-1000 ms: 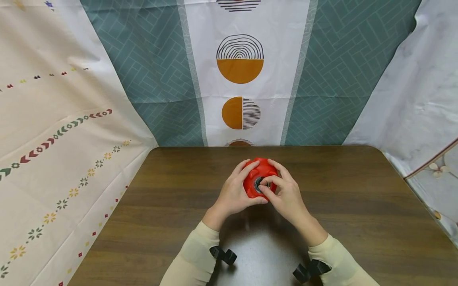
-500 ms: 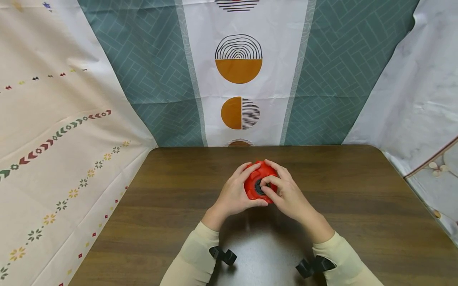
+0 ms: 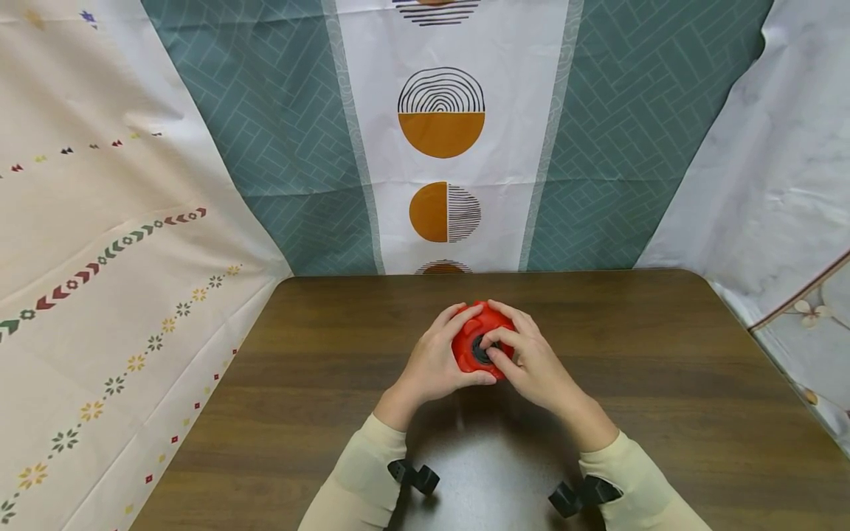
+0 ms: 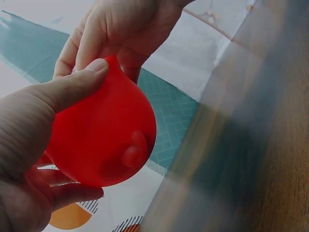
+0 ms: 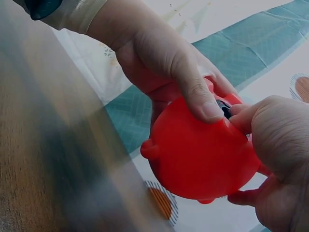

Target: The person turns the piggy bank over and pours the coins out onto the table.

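A round, glossy red piggy bank (image 3: pixel 490 318) with small stubby feet is held off the table, its underside turned up toward the head camera. My left hand (image 3: pixel 432 360) grips it from the left, thumb at the near edge and fingers along the far edge. A black round plug (image 3: pixel 479 349) sits in the underside. The thumb and index finger of my right hand (image 3: pixel 536 365) pinch at this plug, while another finger lies along the bank's far rim. In the right wrist view the plug (image 5: pixel 224 108) is mostly hidden by fingertips. A small raised knob marks the bank's smooth side (image 4: pixel 104 125).
A brown wood-grain table (image 3: pixel 319 346) lies beneath both hands. Patterned cloths hang around it: a green one (image 3: pixel 292 162) behind, a cream one (image 3: pixel 133 280) at the left, and a white one (image 3: pixel 764 184) at the right. Black wrist mounts (image 3: pixel 415 476) stick out below the sleeves.
Both hands have lowered the piggy bank slightly toward me, and its tilt has changed a little. My right forearm has shifted slightly to the right. The grip stays much the same.
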{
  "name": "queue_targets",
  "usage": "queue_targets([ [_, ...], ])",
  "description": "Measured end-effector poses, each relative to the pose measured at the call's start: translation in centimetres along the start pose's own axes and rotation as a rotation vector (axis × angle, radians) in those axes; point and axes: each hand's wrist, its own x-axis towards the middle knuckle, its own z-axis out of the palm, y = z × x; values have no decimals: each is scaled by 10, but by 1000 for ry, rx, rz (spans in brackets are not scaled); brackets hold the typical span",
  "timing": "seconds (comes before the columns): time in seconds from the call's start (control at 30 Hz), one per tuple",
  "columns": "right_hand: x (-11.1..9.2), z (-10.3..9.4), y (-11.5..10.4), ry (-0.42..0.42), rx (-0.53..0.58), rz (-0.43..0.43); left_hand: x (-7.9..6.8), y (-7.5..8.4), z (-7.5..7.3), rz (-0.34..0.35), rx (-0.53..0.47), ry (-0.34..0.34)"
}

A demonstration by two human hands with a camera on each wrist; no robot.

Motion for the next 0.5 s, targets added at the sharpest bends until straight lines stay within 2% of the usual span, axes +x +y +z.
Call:
queue_targets([
  [0.3, 1, 3, -4, 31, 1, -9, 0, -1, 0, -11, -17, 27],
  [0.5, 0, 3, -4, 29, -4, -2, 0, 0, -1, -21, -16, 14],
])
